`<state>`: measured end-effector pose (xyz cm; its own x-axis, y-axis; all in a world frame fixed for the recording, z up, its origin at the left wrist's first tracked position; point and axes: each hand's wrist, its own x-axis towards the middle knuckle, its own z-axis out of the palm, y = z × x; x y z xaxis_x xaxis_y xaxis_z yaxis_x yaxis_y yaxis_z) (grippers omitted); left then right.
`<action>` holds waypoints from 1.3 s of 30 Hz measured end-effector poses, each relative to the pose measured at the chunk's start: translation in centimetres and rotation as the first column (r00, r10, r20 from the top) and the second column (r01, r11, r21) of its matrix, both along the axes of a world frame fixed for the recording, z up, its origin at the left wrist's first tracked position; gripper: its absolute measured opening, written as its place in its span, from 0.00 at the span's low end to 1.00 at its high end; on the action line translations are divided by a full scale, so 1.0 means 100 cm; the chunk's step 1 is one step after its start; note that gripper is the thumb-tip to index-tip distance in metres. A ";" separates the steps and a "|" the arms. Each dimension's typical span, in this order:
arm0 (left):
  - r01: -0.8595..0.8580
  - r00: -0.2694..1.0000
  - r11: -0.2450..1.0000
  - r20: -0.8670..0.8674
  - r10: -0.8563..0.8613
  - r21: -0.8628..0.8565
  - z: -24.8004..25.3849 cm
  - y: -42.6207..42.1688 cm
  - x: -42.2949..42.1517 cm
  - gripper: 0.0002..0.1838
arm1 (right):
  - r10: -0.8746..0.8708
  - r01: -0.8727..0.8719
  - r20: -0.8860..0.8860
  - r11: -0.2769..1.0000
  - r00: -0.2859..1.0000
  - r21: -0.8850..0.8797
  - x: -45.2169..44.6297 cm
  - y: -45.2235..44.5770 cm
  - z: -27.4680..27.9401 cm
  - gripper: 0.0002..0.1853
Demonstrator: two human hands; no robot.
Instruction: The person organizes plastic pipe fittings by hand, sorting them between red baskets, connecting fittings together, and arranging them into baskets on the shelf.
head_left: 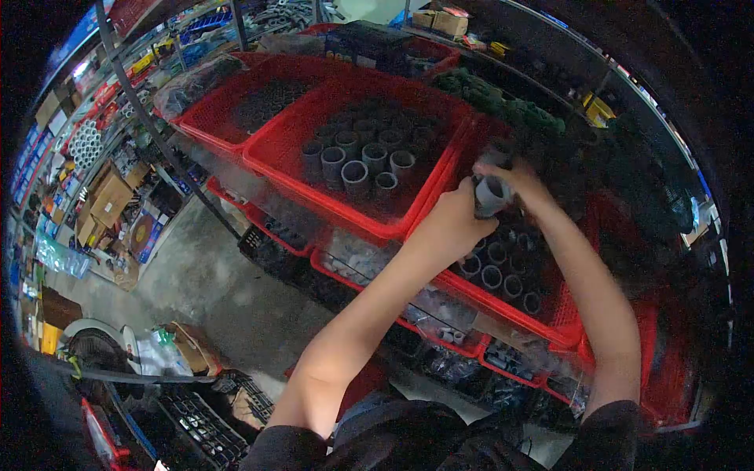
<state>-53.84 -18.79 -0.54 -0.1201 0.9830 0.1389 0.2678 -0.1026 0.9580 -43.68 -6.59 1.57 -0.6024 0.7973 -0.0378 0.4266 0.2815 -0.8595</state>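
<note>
My left hand (462, 213) is closed around a grey pipe fitting (492, 198), a short open-ended tube tilted toward me. My right hand (522, 185) reaches in from the other side, its fingers curled at the fitting's upper end. Another grey cylindrical shape (496, 149) shows dimly just beyond the right fingers; whether it is touched, I cannot tell. Both hands are above a red basket (542, 326) holding several similar grey fittings (492, 276) standing on end. Left of it, a second red basket (345, 206) contains upright grey fittings (355, 174).
A third red basket (206, 135) with smaller dark parts stands farther left. Behind it is a dark box (365, 45); green netting (503, 102) lies at the back. Lower red trays (342, 271) line the rack below. Cardboard boxes (114, 196) stand across the aisle floor (212, 275).
</note>
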 end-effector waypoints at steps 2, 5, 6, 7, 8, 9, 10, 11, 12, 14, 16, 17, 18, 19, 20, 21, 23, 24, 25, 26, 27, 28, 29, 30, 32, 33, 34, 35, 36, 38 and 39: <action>0.022 1.000 1.000 0.014 -0.022 -0.016 0.000 0.000 -0.001 0.21 | -0.075 0.075 -0.005 0.996 0.997 0.047 -0.002 0.003 -0.005 0.23; 0.031 0.999 0.999 0.014 -0.030 -0.029 -0.002 0.000 -0.001 0.20 | -0.054 0.044 -0.054 0.985 0.997 -0.164 -0.002 0.000 0.000 0.20; 0.024 1.000 0.999 0.001 -0.024 -0.027 -0.003 0.000 0.000 0.19 | -0.053 0.043 -0.057 0.985 0.997 -0.167 -0.002 0.001 -0.002 0.20; 0.026 1.000 0.999 0.000 -0.026 -0.029 -0.002 0.000 0.000 0.19 | -0.039 0.028 -0.070 0.988 0.997 -0.151 -0.001 0.005 -0.004 0.19; 0.017 1.000 1.000 -0.018 -0.018 -0.017 0.000 -0.001 0.000 0.19 | -0.024 0.013 -0.083 0.991 0.996 -0.134 0.001 0.008 -0.006 0.19; 0.008 0.999 1.000 -0.035 -0.008 -0.004 0.002 -0.001 0.000 0.19 | -0.027 0.015 -0.084 0.991 0.996 -0.135 0.001 0.012 -0.010 0.19; 0.008 0.999 1.000 -0.037 -0.009 -0.005 -0.003 0.002 0.000 0.19 | -0.041 0.040 -0.061 0.999 0.997 -0.018 -0.001 0.013 -0.012 0.19; -0.009 0.998 0.997 -0.066 0.014 0.079 -0.012 0.007 0.000 0.20 | -0.057 0.061 -0.041 0.993 0.998 0.098 -0.003 0.013 -0.013 0.19; -0.024 0.995 0.986 -0.092 0.039 0.162 -0.018 0.010 0.000 0.20 | -0.054 0.058 -0.043 0.993 0.998 0.098 -0.002 0.013 -0.011 0.19; -0.032 0.996 0.992 -0.081 0.041 0.118 -0.010 0.005 0.000 0.20 | -0.027 0.029 0.065 0.999 0.998 -0.020 -0.004 0.002 0.004 0.20; -0.038 0.997 0.997 -0.068 0.043 0.074 -0.008 0.003 0.001 0.20 | -0.016 0.016 0.028 1.000 0.999 -0.012 -0.003 0.006 -0.002 0.20; -0.037 0.997 0.997 -0.066 0.042 0.062 -0.010 0.004 0.001 0.20 | -0.006 0.006 -0.009 1.000 1.000 -0.004 -0.002 0.007 -0.004 0.21; -0.037 0.997 0.998 -0.064 0.040 0.051 -0.011 0.005 0.001 0.21 | -0.004 0.004 -0.008 1.000 1.000 -0.004 -0.002 0.009 -0.004 0.21; -0.039 0.997 0.998 -0.064 0.042 0.050 -0.014 0.007 0.001 0.21 | -0.040 0.037 0.070 0.999 0.997 0.032 -0.004 0.007 -0.001 0.21; -0.050 0.994 0.993 -0.088 0.060 0.106 -0.017 0.008 0.001 0.21 | -0.077 0.068 0.147 0.995 0.986 0.069 -0.005 0.006 0.001 0.21; -0.061 0.991 0.985 -0.112 0.080 0.162 -0.020 0.010 0.001 0.21 | -0.075 0.065 0.146 0.996 0.986 0.068 -0.004 0.006 -0.001 0.21; -0.058 0.991 0.985 -0.110 0.076 0.160 -0.021 0.011 0.002 0.22 | 0.120 -0.123 -0.041 0.989 0.992 -0.079 0.002 0.011 -0.008 0.21; -0.051 0.991 0.986 -0.111 0.069 0.158 -0.022 0.011 0.001 0.22 | 0.122 -0.126 -0.046 0.989 0.991 -0.080 0.003 0.017 -0.013 0.21; -0.053 0.990 0.986 -0.118 0.071 0.156 -0.020 0.009 0.001 0.22 | 0.107 -0.108 -0.019 0.990 0.994 -0.086 0.003 0.025 -0.019 0.21; -0.053 0.994 0.985 -0.089 0.068 0.163 -0.018 0.007 0.002 0.23 | 0.091 -0.090 0.009 0.992 0.996 -0.092 0.001 0.031 -0.025 0.22; -0.053 0.996 0.984 -0.060 0.064 0.171 -0.016 0.006 0.002 0.25 | 0.092 -0.091 0.004 0.991 0.996 -0.093 -0.003 0.037 -0.032 0.22; -0.052 0.996 0.984 -0.063 0.063 0.171 -0.017 0.006 0.002 0.25 | 0.032 -0.035 0.026 0.991 0.999 0.130 -0.008 0.040 -0.036 0.21; -0.070 0.992 0.986 -0.095 0.085 0.153 -0.019 0.008 0.002 0.23 | -0.034 0.019 0.036 0.937 0.999 0.348 -0.008 0.042 -0.038 0.21; -0.090 0.986 0.987 -0.127 0.107 0.136 -0.021 0.009 0.003 0.22 | -0.036 0.021 0.035 0.936 0.999 0.351 -0.006 0.044 -0.039 0.21; -0.091 0.990 0.990 -0.100 0.103 0.111 -0.018 0.008 0.003 0.23 | -0.008 0.005 0.009 0.965 1.000 0.262 -0.006 0.038 -0.035 0.20; -0.092 0.992 0.992 -0.074 0.098 0.080 -0.017 0.007 0.003 0.23 | 0.006 -0.005 -0.004 0.977 1.000 0.214 -0.007 0.034 -0.034 0.19; -0.095 0.992 0.992 -0.073 0.101 0.080 -0.017 0.007 0.002 0.23 | 0.020 -0.016 -0.019 0.986 1.000 0.166 -0.008 0.028 -0.033 0.19; -0.080 0.995 0.992 -0.048 0.086 0.098 -0.018 0.006 0.002 0.22 | 0.032 -0.027 -0.034 0.993 0.999 0.117 -0.008 0.023 -0.031 0.18; -0.066 0.997 0.991 -0.022 0.069 0.116 -0.018 0.006 0.002 0.22 | 0.042 -0.039 -0.047 0.997 0.998 0.067 -0.008 0.017 -0.030 0.17; -0.054 0.999 0.997 0.013 0.053 0.063 -0.018 0.007 0.002 0.22 | 0.058 -0.061 -0.078 0.998 0.995 -0.029 -0.007 0.007 -0.026 0.16; -0.038 0.998 0.999 0.046 0.037 0.012 -0.017 0.007 0.002 0.22 | 0.064 -0.071 -0.096 0.995 0.993 -0.075 -0.006 0.004 -0.024 0.16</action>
